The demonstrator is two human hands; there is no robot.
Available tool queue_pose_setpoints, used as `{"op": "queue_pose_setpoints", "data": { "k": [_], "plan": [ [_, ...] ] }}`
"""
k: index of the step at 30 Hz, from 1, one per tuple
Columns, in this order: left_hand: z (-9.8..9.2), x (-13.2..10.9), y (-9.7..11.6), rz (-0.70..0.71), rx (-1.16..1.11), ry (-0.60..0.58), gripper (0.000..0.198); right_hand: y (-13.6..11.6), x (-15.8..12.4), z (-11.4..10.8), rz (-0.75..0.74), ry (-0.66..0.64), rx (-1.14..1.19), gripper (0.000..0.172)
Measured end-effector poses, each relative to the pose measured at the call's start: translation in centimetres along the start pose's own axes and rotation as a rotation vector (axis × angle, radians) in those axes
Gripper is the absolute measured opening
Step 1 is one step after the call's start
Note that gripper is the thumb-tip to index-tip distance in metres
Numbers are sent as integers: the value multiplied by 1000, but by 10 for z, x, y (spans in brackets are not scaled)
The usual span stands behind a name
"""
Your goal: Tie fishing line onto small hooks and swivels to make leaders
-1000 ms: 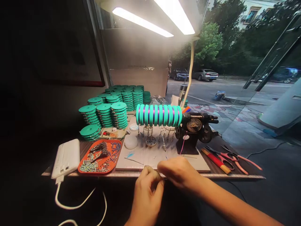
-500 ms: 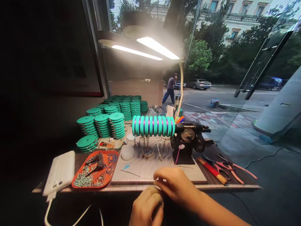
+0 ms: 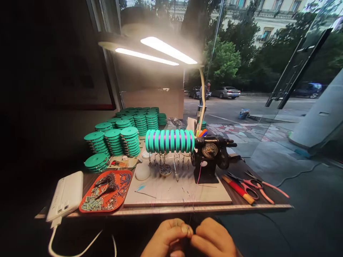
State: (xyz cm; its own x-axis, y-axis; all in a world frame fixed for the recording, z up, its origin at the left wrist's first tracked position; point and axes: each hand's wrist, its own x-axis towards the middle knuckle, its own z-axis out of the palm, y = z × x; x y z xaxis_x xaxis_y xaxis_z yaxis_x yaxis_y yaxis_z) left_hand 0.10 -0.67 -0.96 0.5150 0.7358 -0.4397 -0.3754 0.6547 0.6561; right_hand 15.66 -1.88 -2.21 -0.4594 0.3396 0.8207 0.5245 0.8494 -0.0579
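My left hand (image 3: 171,236) and my right hand (image 3: 213,238) meet just below the table's front edge, fingertips nearly touching. Both are closed in a pinch on a thin line (image 3: 190,218) that runs up over the edge; its end among the fingers is too small to make out. Small metal pieces (image 3: 185,191) lie along fine strands on the pale board (image 3: 166,194). Behind stands a black hand winder (image 3: 210,157) with a dial. Its shaft carries a row of green foam spools (image 3: 170,141), with small metal fittings (image 3: 177,171) hanging underneath.
Stacks of green spools (image 3: 130,141) fill the back left. An orange tray (image 3: 125,200) of small parts and a white power bank (image 3: 66,194) sit at left. Scissors (image 3: 250,187), pliers (image 3: 265,194) and a red-handled tool (image 3: 239,191) lie right. A lamp (image 3: 203,96) shines overhead.
Both hands have moved down and toward me, off the board's front edge. My right hand has come from above the left to beside it. The view has shifted slightly.
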Motion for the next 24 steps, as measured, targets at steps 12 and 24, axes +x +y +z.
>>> {"op": "queue_pose_setpoints", "data": {
  "k": [12, 24],
  "plan": [
    [15, -7, 2, -23, -153, 55, 19, -5, 0, 1, -62, 106, 38, 20],
    [9, -10, -4, 782, 984, 262, 15, -23, -12, 1, 563, -213, 539, 38]
  ]
}}
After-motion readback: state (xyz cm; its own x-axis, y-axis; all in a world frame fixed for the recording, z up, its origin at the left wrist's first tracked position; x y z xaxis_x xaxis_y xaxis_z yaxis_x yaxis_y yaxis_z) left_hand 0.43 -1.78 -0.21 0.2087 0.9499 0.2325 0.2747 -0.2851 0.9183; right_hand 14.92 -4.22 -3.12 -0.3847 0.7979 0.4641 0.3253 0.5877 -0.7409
